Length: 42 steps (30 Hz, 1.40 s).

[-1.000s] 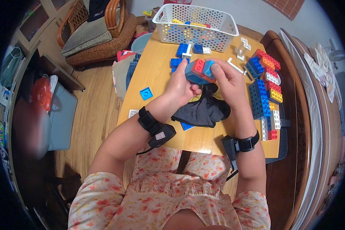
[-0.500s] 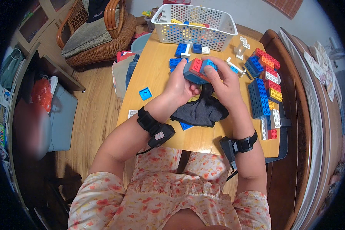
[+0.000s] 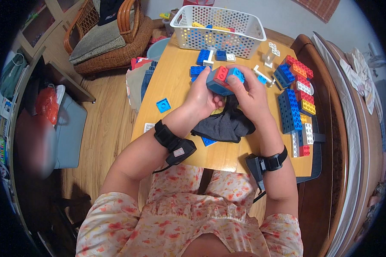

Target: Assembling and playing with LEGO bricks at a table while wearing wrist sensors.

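Over the table, both hands hold one block of joined toy building bricks (image 3: 218, 85), with a red studded piece and a light blue one on top. My left hand (image 3: 199, 97) grips it from the left, thumb up along its side and fingers curled beneath. From the right, my right hand (image 3: 252, 92) presses its thumb beside the light blue piece, with the other fingers behind. Below the hands lies a crumpled dark grey cloth (image 3: 227, 125). Part of a blue brick (image 3: 209, 141) sticks out from under it.
A white perforated basket (image 3: 218, 40) with bricks inside stands at the table's far edge. Rows of coloured bricks (image 3: 290, 110) line the right side. A light blue square plate (image 3: 163, 105) lies at left; blue bricks (image 3: 198, 70) and a white piece (image 3: 263, 76) lie beyond my hands.
The held bricks have tilted or shifted very slightly to the right. Both hands keep nearly the same grip, and nothing else on the table has visibly moved.
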Motion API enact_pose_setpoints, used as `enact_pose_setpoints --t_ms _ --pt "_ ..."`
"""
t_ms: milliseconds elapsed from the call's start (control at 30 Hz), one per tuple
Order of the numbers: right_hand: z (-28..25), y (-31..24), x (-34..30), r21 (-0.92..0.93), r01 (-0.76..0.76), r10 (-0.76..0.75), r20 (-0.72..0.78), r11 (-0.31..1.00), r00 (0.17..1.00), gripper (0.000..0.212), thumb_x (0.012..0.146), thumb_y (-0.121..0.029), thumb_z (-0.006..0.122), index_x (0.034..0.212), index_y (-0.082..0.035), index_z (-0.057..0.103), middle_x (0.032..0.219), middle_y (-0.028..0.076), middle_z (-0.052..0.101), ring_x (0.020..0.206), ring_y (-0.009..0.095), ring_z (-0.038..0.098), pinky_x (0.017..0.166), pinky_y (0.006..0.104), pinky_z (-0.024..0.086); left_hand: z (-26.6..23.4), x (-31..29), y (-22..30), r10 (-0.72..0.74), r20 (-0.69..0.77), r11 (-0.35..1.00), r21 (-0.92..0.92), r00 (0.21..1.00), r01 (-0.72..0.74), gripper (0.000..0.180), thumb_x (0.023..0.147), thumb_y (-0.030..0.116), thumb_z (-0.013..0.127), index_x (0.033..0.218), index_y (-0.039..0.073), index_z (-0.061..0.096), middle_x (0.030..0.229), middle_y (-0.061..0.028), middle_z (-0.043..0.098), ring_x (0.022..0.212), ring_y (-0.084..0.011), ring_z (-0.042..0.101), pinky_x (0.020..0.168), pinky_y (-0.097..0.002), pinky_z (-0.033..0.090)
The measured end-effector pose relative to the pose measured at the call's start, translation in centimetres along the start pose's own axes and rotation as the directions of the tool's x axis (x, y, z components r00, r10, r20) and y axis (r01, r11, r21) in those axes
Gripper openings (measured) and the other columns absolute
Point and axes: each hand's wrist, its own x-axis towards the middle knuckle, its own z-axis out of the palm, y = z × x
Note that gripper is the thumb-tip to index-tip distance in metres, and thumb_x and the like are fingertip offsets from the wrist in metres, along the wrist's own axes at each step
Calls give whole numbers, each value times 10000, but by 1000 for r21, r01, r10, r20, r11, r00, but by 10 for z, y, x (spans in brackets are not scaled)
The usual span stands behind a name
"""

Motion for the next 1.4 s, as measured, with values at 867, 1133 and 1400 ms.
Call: enact_pose_setpoints --t_ms 867,1133,1400 --pt "1 -6 -1 -52 -18 18 0 998 1000 451 890 -400 686 1181 -65 605 959 127 682 852 208 664 764 321 521 -3 -2 -2 7 -3 1000 18 1000 -7 455 968 603 369 1084 221 588 837 5 565 595 -146 423 549 -304 362" --pt "2 -5 -1 -78 -27 28 7 997 1000 487 846 -391 740 1185 -73 596 956 134 689 848 212 671 755 329 528 -1 -3 -2 0 -41 1000 -9 999 0 447 966 592 392 1082 210 593 879 0 597 654 -153 483 583 -297 385" --pt "2 -6 -1 -80 -47 48 12 996 999 503 831 -375 758 1197 -74 588 957 131 690 853 211 672 759 329 528 -4 -1 -3 -14 -25 1000 -13 1000 13 468 964 601 390 1076 194 591 865 -4 589 660 -152 488 594 -298 391"
